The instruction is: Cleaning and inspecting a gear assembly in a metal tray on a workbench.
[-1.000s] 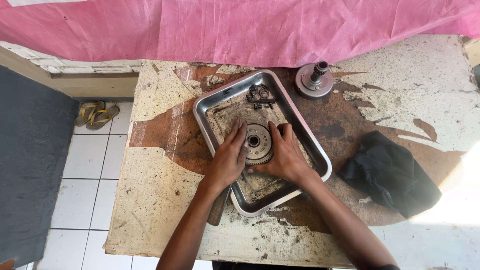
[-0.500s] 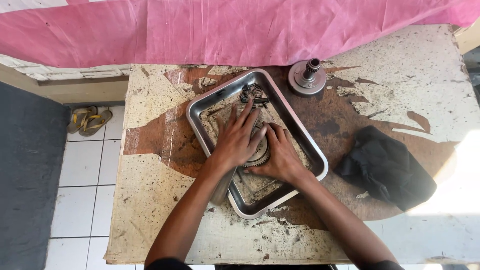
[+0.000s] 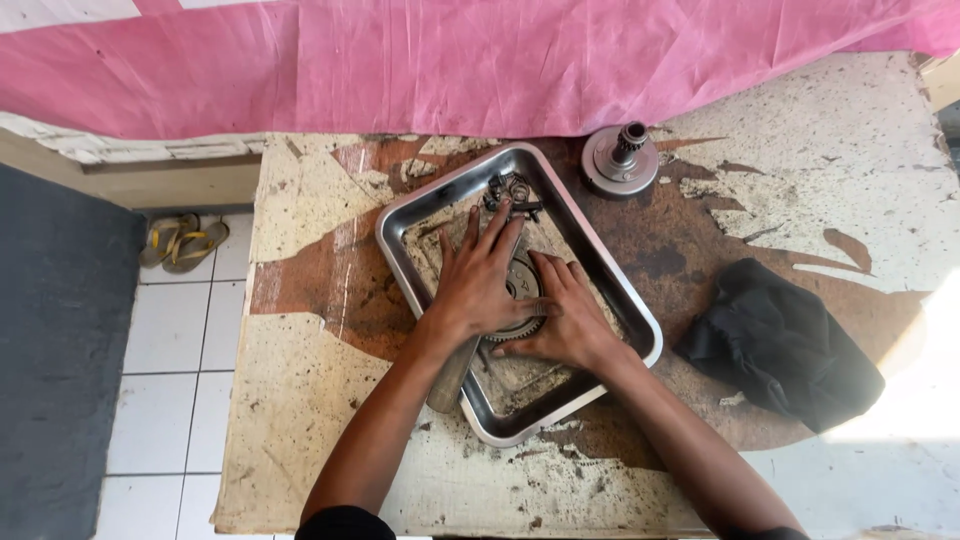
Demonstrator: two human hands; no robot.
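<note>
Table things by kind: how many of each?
Tray: 1
Round metal parts: 2, a gear under both hands, a hub beside the tray
Heap of small parts: 1
Black cloth: 1
Wooden handle: 1
Total: 6

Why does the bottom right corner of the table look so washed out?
Head view: sunlight overexposes the table corner to white; the metal tray rim gleams; both hands, left hand and right hand, stay sharp; the black cloth keeps little detail.
</note>
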